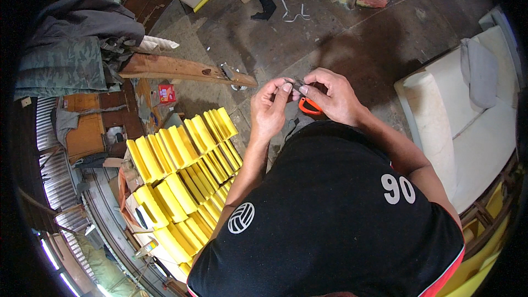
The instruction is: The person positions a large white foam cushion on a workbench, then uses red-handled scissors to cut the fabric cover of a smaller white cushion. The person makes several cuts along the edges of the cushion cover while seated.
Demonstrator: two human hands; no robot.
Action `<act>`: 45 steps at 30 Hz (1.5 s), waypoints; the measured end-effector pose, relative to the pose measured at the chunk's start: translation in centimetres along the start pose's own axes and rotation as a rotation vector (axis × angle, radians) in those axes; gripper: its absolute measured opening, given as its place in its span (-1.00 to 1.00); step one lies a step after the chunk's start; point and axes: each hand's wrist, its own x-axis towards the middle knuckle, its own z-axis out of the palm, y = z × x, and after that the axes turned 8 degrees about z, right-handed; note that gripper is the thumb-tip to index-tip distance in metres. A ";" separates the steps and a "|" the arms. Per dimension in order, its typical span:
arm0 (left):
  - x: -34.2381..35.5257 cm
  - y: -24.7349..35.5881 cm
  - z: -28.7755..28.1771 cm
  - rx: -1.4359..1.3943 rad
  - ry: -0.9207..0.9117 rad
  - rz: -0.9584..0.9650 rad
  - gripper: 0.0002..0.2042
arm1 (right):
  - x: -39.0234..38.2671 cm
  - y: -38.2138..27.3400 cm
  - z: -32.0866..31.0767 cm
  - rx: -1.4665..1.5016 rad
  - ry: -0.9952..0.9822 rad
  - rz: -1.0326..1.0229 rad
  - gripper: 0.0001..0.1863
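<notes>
My left hand [270, 107] and my right hand [334, 98] are raised in front of my chest, fingertips almost meeting. Both are closed in a pinch on a small dark strip-like piece [296, 84]; its kind is too small to make out. Just under my right palm shows an orange loop handle [309, 105], like that of scissors. Its other end is hidden, and I cannot tell whether my right fingers grip it or it lies beyond them.
Left of me stand stacked yellow foam pieces [179, 148]. A wooden beam [181, 70] juts in beside dark cloth [88, 25]. A cream cushioned seat [440, 99] with a grey cushion [479, 74] is at right. Black cloth [263, 3] and white strips [291, 11] lie on the floor ahead.
</notes>
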 end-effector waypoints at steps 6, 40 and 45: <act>0.0 -0.3 -0.1 -0.028 0.024 0.014 -0.86 | -0.2 -0.3 0.3 -0.063 0.031 -0.059 -0.80; 0.1 -0.6 -1.6 0.087 0.031 0.023 -0.89 | -1.0 -0.3 1.8 -0.201 0.047 -0.042 -0.84; 0.9 0.1 -2.3 -0.229 0.061 -0.139 -0.82 | -1.0 -0.4 1.6 -0.138 0.055 -0.029 -0.78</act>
